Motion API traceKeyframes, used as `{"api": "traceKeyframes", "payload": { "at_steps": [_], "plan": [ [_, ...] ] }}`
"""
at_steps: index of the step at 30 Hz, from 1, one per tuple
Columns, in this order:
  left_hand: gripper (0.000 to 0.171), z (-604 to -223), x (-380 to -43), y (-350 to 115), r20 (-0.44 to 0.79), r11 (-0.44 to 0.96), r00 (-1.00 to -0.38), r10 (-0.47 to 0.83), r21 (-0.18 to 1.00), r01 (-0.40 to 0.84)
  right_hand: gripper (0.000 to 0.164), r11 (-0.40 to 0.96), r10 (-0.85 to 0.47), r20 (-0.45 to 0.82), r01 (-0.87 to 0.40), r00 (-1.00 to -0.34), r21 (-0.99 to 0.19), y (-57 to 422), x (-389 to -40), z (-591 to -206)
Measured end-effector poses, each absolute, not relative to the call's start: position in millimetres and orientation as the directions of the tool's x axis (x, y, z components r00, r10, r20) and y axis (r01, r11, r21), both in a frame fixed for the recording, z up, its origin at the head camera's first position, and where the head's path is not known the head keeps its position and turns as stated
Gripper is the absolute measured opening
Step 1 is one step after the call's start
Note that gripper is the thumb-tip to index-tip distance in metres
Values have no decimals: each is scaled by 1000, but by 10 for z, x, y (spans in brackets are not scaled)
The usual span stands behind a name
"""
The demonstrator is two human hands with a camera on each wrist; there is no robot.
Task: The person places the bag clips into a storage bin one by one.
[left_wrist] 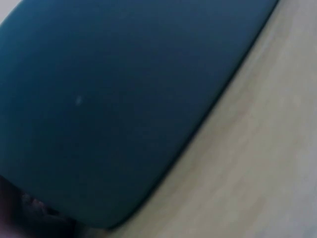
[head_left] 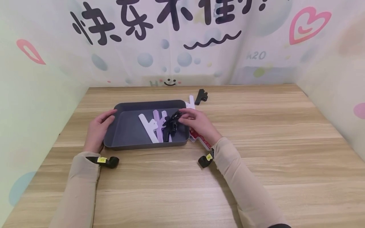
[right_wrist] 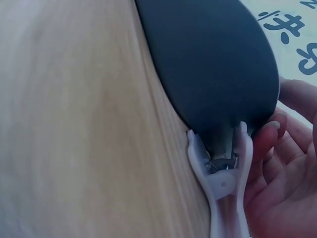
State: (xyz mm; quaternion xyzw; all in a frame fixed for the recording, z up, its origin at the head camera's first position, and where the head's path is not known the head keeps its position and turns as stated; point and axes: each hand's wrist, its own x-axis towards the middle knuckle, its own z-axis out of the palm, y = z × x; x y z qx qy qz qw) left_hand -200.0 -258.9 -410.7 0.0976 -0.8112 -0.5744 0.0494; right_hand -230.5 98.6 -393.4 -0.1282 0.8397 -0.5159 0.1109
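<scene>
A dark grey rectangular tray point(head_left: 125, 126) lies on the wooden table; its outer wall fills much of both wrist views. At its left rim my left hand point(head_left: 98, 129) grips the edge. My right hand point(head_left: 199, 123) reaches over the right rim and pinches a black clip point(head_left: 176, 116) between thumb and fingers. Below that, another black clip point(head_left: 170, 129) lies in the tray, beside a white clip point(head_left: 149, 126) and a purple clip point(head_left: 158, 126). One more white clip is partly covered by these. In the right wrist view, a pale clip point(right_wrist: 225, 183) stands against the tray's outside.
Behind the tray's right corner are a black clip point(head_left: 201, 96) and a white clip point(head_left: 191, 102). A red and white item point(head_left: 201, 139) lies partly hidden under my right hand. A printed cloth point(head_left: 171, 57) hangs at the table's back edge, with pale walls left and right.
</scene>
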Motion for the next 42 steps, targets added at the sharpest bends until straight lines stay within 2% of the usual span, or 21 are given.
{"api": "traceKeyframes", "payload": {
  "at_steps": [9, 18, 27, 36, 42],
  "plan": [
    [42, -4112, -2006, -2592, -26, 319, -976, -214, 943, -95, 42, 431, -340, -52, -106, -939, -896, 989, -2305, -3932],
    [42, -4104, -1993, -2588, -31, 330, -975, -218, 938, -104, 26, 466, -402, -17, -188, -915, -864, 992, -2317, -3940],
    [43, -4105, -1987, -2576, -22, 336, -977, -212, 937, -94, 26, 437, -379, -53, -128, -924, -891, 1009, -2320, -3949],
    [41, -4107, -2005, -2578, 1, 347, -978, -209, 935, -73, 31, 248, -383, -80, -19, -920, -969, 1090, -2305, -3920],
    [41, -4106, -1993, -2577, 0, 352, -978, -210, 933, -76, 28, 312, -351, -52, -65, -935, -948, 1193, -2342, -3855]
  ]
}}
